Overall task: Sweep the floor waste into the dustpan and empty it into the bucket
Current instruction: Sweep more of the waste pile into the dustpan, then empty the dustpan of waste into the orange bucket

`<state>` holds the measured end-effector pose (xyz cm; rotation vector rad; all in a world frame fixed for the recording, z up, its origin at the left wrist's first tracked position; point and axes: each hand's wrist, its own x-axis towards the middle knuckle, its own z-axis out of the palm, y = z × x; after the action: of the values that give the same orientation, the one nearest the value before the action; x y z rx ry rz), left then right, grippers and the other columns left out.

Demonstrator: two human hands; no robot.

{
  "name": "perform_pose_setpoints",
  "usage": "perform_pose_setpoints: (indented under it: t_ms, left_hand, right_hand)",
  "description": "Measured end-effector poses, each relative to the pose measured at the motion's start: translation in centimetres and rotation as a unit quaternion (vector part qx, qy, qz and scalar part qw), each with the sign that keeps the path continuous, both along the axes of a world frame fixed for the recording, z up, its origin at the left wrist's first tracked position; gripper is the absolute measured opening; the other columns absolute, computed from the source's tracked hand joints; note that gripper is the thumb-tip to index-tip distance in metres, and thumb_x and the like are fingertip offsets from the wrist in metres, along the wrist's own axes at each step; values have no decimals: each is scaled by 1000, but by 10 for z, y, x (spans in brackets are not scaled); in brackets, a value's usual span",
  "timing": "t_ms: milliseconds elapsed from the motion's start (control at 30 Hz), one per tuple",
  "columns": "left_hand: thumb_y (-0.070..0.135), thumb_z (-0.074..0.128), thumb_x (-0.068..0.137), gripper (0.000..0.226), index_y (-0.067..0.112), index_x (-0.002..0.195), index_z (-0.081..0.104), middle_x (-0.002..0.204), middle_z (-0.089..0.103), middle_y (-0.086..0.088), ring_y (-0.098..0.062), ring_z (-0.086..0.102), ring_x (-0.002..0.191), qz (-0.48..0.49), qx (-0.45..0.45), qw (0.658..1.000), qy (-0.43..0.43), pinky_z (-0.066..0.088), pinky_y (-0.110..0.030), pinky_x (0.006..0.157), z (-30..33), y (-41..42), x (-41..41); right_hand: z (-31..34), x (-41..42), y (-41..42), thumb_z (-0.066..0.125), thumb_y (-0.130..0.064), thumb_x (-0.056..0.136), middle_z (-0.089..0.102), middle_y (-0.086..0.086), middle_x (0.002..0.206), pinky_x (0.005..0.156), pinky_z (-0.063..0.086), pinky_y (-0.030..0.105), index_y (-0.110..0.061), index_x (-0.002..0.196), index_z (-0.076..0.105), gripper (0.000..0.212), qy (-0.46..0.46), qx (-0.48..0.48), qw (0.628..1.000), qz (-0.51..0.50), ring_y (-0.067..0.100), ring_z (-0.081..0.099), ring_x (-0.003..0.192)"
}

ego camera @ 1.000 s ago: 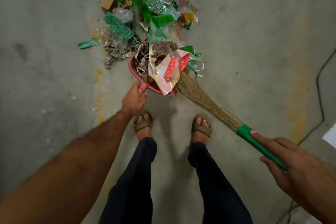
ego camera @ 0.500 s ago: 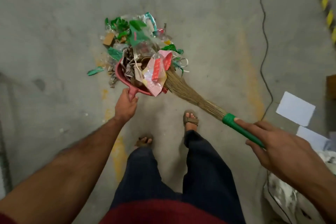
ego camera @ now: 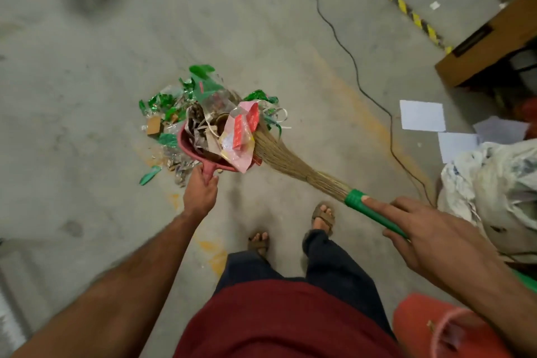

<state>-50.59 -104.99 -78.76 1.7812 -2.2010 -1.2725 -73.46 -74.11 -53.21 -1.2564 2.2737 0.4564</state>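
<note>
The pink plastic dustpan (ego camera: pixel 203 154) is heaped with torn paper, a pink-and-red wrapper and clear film, so the sweeping-in step looks largely done for this load. It seems to be lifted off the grey concrete floor (ego camera: pixel 87 81), though that is hard to be sure of from straight above. The left hand (ego camera: pixel 201 193) is closed around its short handle. The pan's long axis runs from that handle away from the person, mouth facing the far side of the floor.

The right hand (ego camera: pixel 430 237) grips the green handle of the straw broom (ego camera: pixel 293 166), forefinger stretched along the shaft and the other fingers curled under it. The broom lies on a diagonal, handle towards the near right, bristles pointing far-left and pressed against the pan's right side, apparently pinning the load in.

A scatter of green foil and cardboard scraps (ego camera: pixel 165 116) lies on the floor just beyond and to the left of the pan, so more sweeping is left. The emptying is not yet done: the orange plastic bucket (ego camera: pixel 436 328) sits at the near right corner of the view, well apart from the pan.
</note>
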Motion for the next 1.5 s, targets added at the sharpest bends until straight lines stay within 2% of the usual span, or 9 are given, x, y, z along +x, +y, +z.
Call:
perform_pose_setpoints:
  t_ms: [233,467,600,700,800,967,1167,1333,1500]
  left_hand:
    - [27,58,97,35,12,128,50,117,61,-9,-33,59,106,-102,-23,994,21,49,-47,91,35,35,-16]
    - [31,57,98,34,16,127,48,112,60,-2,-28,60,103,-219,-19,974,62,50,-49,91,56,110,-56]
    - [33,56,97,33,20,126,49,112,62,-1,-27,60,102,-287,-18,956,56,51,-50,91,63,176,-74]
    - [31,57,97,34,17,127,49,113,63,-5,-27,60,99,-338,-22,940,50,52,-49,88,64,239,-78]
    - [28,55,99,33,16,129,47,110,61,-4,-25,60,94,-376,-10,925,45,50,-43,79,71,310,-75]
    - [30,56,98,31,17,125,48,105,62,-4,-28,62,93,-464,2,884,50,55,-48,81,63,425,-70]
    - [23,57,98,28,12,123,49,104,62,-5,-27,60,92,-567,28,822,57,48,-40,77,53,563,-63]
    - [22,56,97,28,13,123,49,104,63,-5,-30,63,91,-647,41,760,36,54,-45,79,38,656,-68]
    - [20,55,99,33,10,129,48,109,59,-2,-22,55,95,-696,48,716,-19,44,-36,81,21,731,-86]
  right_hand:
    - [39,52,68,40,-48,102,45,-16,123,71,49,21,-52,155,5,63,22,-31,996,-82,7,55,88]
    - [49,110,188,55,-44,93,57,-13,107,48,38,21,-49,150,33,62,45,-38,972,-225,8,55,70]
    - [47,155,267,55,-45,93,56,-12,110,53,52,31,-50,152,26,66,51,-41,958,-281,11,62,77]
    - [52,193,326,67,-41,87,59,-8,104,45,49,33,-45,148,40,67,80,-60,942,-320,16,63,71]
    - [57,235,385,64,-44,87,60,-11,115,52,51,29,-50,149,34,69,76,-38,929,-361,14,66,83]
    - [70,307,478,55,-50,93,55,-19,123,53,37,17,-56,151,19,68,75,-15,893,-444,5,62,89]
    - [84,380,562,34,-49,102,46,-17,119,71,52,20,-55,152,1,60,47,-23,826,-560,6,54,91]
    - [71,431,611,78,-29,81,62,-10,94,44,46,23,-43,144,47,72,71,-56,772,-628,11,57,59]
    - [48,445,638,65,-40,88,56,-17,96,48,47,24,-55,146,32,68,49,-15,727,-684,7,57,63]
